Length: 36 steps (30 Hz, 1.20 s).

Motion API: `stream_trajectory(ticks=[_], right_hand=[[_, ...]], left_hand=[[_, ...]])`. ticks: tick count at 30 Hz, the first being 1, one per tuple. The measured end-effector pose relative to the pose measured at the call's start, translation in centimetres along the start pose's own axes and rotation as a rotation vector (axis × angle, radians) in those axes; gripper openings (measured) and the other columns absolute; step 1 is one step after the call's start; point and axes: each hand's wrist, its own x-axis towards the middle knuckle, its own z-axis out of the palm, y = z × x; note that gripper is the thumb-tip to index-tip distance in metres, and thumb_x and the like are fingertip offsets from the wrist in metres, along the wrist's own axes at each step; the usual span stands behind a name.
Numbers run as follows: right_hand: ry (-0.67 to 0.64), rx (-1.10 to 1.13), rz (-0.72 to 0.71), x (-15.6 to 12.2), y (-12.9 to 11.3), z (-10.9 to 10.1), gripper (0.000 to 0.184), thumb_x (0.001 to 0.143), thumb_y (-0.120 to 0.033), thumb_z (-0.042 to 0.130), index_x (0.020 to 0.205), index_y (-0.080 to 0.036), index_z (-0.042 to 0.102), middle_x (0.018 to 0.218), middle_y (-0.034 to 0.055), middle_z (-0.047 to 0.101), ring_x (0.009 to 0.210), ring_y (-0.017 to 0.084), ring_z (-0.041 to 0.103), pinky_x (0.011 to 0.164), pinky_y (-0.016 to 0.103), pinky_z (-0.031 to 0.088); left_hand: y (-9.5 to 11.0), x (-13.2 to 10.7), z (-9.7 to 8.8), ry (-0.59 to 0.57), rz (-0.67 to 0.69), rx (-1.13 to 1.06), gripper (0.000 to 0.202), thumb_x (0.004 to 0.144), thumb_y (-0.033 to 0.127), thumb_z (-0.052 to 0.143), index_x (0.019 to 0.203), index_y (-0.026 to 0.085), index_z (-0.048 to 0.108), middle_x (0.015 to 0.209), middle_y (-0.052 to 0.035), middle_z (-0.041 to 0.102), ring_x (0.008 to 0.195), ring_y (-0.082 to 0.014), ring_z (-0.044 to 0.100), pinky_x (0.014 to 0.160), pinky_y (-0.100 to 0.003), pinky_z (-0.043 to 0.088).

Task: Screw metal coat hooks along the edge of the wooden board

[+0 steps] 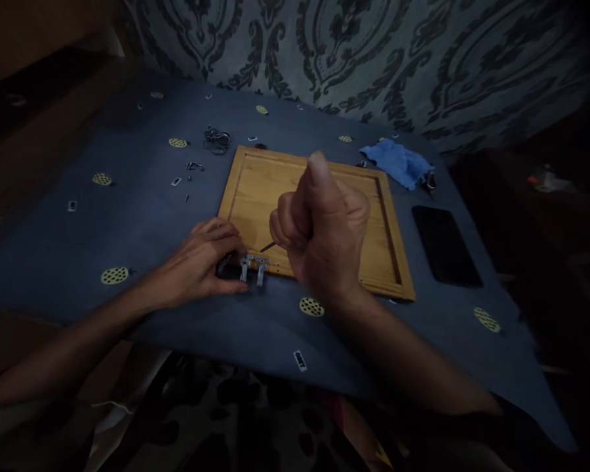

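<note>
Holding thin tool (268,247) nr edge of wood panel (258,196)

R hand (327,229) is clamping tool in closed fist, thumb up, dark shaft poking out twd 2 metal fittings (261,263). Fittings are sitting side by side on panel's near edge, ends overhanging. L hand (209,259) is resting at near-L corner just beside them, thumb & fingers apart; can't tell if gripping anything. Panel is lying flat on blue tablecloth (142,229), mid-table. Blue rag (398,164) is lying nr far-R corner.

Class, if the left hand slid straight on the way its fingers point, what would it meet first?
Probably the metal hardware at the wooden panel's near edge, though the left hand may already be touching it.
</note>
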Motion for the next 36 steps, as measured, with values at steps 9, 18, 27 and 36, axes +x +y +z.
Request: stream_trajectory(ticks=[9, 18, 27, 36], right_hand=[[-0.014, -0.023, 0.029, -0.1, 0.2, 0.2, 0.063, 0.092, -0.061, 0.068, 0.049, -0.024, 0.038, 0.048, -0.0044, 0.041, 0.044, 0.012, 0.039, 0.047, 0.031, 0.039], [-0.021, -0.003, 0.042, -0.2, 0.7, 0.2, 0.063, 0.093, -0.06, 0.066, 0.05, -0.023, 0.037, 0.047, -0.0058, 0.037, 0.044, 0.01, 0.037, 0.046, 0.028, 0.036], [-0.068, 0.058, 0.076, -0.5, 0.7, 0.4, 0.058, 0.095, -0.049, 0.067, 0.05, -0.023, 0.043, 0.047, -0.0065, 0.037, 0.043, 0.009, 0.035, 0.044, 0.026, 0.033], [-0.023, -0.01, 0.052, -0.6, 1.2, 0.4, 0.06, 0.094, -0.055, 0.067, 0.05, -0.023, 0.04, 0.048, -0.0063, 0.039, 0.042, 0.009, 0.031, 0.042, 0.027, 0.033]], left_hand=[[0.6, 0.2, -0.3, -0.019, 0.009, -0.01, 0.035, 0.083, 0.041, 0.079, 0.109, 0.022, 0.066, 0.112, -0.0043, 0.067, 0.114, -0.0266, 0.06, 0.108, -0.047, 0.04], [-0.3, 0.1, -0.3, -0.007, 0.006, -0.009, 0.059, 0.077, 0.065, 0.079, 0.114, 0.022, 0.065, 0.115, -0.006, 0.067, 0.116, -0.0286, 0.055, 0.105, -0.047, 0.042], [-0.4, -0.7, -0.1, 0.004, 0.004, 0.043, 0.06, 0.083, 0.07, 0.069, 0.114, 0.019, 0.064, 0.116, -0.0081, 0.065, 0.112, -0.029, 0.053, 0.102, -0.048, 0.043], [0.0, -0.6, 0.9, 0.068, -0.002, 0.164, 0.062, 0.083, 0.077, 0.062, 0.101, 0.018, 0.063, 0.103, -0.0079, 0.064, 0.103, -0.0286, 0.054, 0.093, -0.046, 0.044]])
